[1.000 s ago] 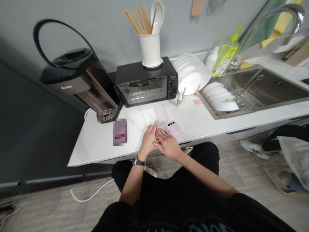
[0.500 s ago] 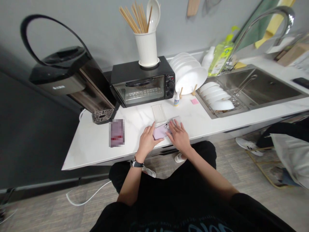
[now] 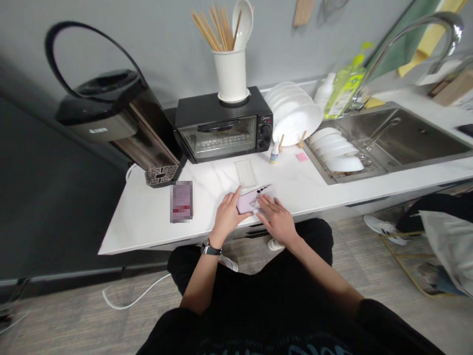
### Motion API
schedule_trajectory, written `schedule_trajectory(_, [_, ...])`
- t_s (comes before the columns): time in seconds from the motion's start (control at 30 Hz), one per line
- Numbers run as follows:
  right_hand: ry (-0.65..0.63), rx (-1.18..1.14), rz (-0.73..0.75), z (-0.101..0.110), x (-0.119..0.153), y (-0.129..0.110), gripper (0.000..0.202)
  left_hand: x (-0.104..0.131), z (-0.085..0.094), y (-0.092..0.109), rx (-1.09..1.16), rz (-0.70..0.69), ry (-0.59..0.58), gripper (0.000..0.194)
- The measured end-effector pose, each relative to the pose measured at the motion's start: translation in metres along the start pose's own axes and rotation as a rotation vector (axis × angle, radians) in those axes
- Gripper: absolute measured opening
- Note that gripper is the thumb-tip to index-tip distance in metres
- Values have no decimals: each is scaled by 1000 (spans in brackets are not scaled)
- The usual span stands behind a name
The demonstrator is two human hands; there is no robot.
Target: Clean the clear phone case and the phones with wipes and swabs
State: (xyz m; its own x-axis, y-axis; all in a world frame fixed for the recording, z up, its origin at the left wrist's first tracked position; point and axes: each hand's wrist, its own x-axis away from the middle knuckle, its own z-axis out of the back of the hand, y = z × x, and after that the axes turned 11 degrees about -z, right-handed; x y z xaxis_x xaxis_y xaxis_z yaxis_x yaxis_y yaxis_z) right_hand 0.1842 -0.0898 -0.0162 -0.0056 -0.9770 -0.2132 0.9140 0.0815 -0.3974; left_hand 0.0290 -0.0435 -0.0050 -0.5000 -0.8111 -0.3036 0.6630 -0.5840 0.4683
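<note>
A light purple phone (image 3: 246,201) lies back up on the white counter, its dark camera lenses toward the right. My left hand (image 3: 228,215) grips the phone's left end, thumb at the near edge and fingers at the far edge. Over the right part, my right hand (image 3: 277,218) presses a thin whitish cloth or wipe (image 3: 271,191) on the phone with its fingers together. Just beyond the phone lies a clear rectangular case (image 3: 246,173). A small white bottle (image 3: 274,153) stands behind, beside a pink note (image 3: 302,157).
A pixelated purple item (image 3: 181,202) lies left on the counter (image 3: 144,224). Behind are a black dispenser (image 3: 121,118), a toaster oven (image 3: 221,133) and racked plates (image 3: 295,118). The sink (image 3: 406,143) with bowls is right; a seated person's shoe (image 3: 384,229) shows below.
My right hand has slid slightly toward the near edge over the phone, so more of the camera lenses shows. My left hand keeps its hold. The whole view has shifted slightly.
</note>
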Motion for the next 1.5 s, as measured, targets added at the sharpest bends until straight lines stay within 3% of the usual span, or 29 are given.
schedule_trajectory(0.13, [56, 26, -69, 0, -15, 8, 41, 0, 4, 5, -9, 39, 17, 67])
schedule_trajectory(0.27, [20, 30, 21, -10, -18, -19, 44, 1, 3, 1, -6, 16, 24, 63])
schedule_trajectory(0.43, [-68, -3, 141, -16, -3, -48, 42, 2, -2, -5, -15, -9, 14, 58])
schedule_trajectory(0.63, [-51, 2, 54, -1, 5, -16, 38, 1, 1, -2, 5, -19, 30, 66])
schedule_trajectory(0.83, [48, 64, -93, 2, -8, 14, 40, -1, 3, 3, 18, 18, 31, 65])
schedule_trajectory(1.0, [45, 47, -32, -11, -20, -16, 41, -1, 4, 3, 18, 21, 26, 60])
schedule_trajectory(1.17, [-24, -12, 122, -15, -6, -46, 40, 1, 1, -2, 4, 3, -1, 62])
schedule_trajectory(1.33, [-26, -17, 59, -2, 6, -18, 38, 0, 0, -2, 10, -12, 2, 68])
schedule_trajectory(1.5, [59, 26, -83, 3, -4, 17, 39, -2, 2, 1, 17, -5, -6, 71])
